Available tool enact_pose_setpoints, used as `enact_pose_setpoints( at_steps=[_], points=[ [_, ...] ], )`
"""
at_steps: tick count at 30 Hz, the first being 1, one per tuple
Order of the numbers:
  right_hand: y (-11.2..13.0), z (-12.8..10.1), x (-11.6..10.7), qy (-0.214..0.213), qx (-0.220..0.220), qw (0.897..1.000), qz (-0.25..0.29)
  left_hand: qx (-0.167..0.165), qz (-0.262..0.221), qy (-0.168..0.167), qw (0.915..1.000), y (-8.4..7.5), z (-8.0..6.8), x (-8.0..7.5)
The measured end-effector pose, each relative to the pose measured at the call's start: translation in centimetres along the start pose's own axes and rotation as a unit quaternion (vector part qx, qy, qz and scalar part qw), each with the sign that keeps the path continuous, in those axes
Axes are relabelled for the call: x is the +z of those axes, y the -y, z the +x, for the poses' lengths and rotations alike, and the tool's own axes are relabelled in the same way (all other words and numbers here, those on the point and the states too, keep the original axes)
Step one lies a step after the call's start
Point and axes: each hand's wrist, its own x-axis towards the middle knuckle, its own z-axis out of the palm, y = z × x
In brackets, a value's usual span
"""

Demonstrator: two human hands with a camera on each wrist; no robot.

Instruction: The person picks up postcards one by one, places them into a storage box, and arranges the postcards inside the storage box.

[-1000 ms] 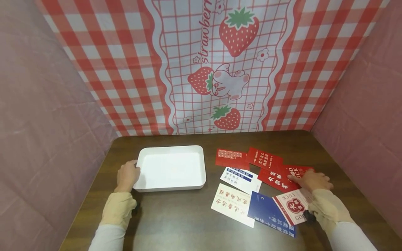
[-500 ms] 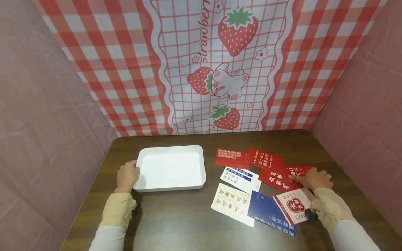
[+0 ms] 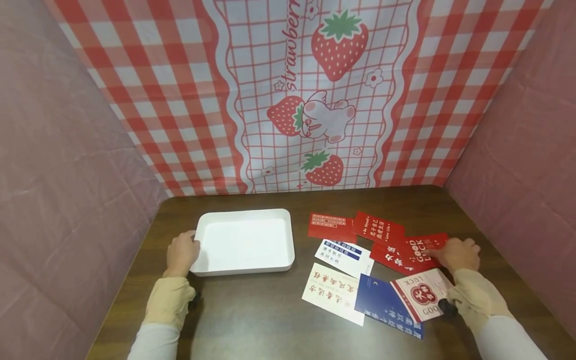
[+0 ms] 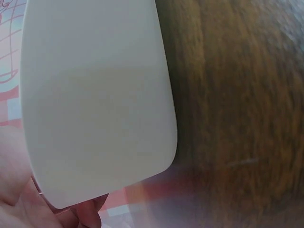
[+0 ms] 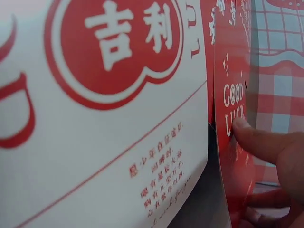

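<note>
My left hand (image 3: 182,254) holds the left end of a white rectangular tray (image 3: 243,270); in the left wrist view, fingers (image 4: 88,213) show beneath its rim. At the right my right hand (image 3: 460,256) pinches a red "GOOD LUCK" card (image 3: 422,247). The thumb (image 4: 9,161) of the left hand lies by the tray's edge. In the right wrist view the right thumb presses the red card's printed face, and its other fingers are at the far edge. Another red card (image 3: 388,256) is partly covered by it. Under the right wrist lies a white-and-red "LUCK" card (image 3: 420,295).
More cards lie between tray and right hand: a red card with a printed grid (image 3: 330,231), a red "Be Myself" card (image 3: 379,228), a white-and-blue card (image 3: 343,259), a cream card (image 3: 330,297) and a blue card (image 3: 382,302). A checked strawberry cloth (image 3: 202,125) hangs behind the table.
The red "GOOD LUCK" card has shifted and lifted slightly with my right hand, covering more of the red card beside it. The left hand and tray stay put.
</note>
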Motion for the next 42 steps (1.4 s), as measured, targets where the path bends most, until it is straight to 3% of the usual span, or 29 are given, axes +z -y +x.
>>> enact_pose_setpoints(
  at_steps=[5,11,15,25,31,42],
  points=[
    [-0.1,-0.2,-0.3,0.025,0.001,1.000,0.011,-0.006,0.001,0.004,1.0000,0.1,-0.1,0.0],
    [-0.7,-0.5,-0.2,0.020,-0.021,0.999,0.018,-0.002,-0.003,0.003,1.0000,0.3,-0.6,0.3],
    [-1.4,-0.8,0.2,0.039,-0.024,0.998,0.048,-0.003,-0.006,0.003,1.0000,0.7,-0.9,0.6],
    [-2.2,-0.6,-0.1,-0.001,-0.021,0.988,0.150,-0.005,-0.015,-0.003,0.9999,0.7,-0.5,0.5],
    [-2.4,-0.3,-0.6,-0.006,-0.020,0.976,0.217,-0.005,-0.029,-0.002,0.9996,0.6,-0.2,0.5],
    [-2.5,0.4,-1.6,0.057,-0.035,0.943,0.327,-0.008,-0.040,-0.003,0.9992,0.8,0.0,0.4]
  ],
)
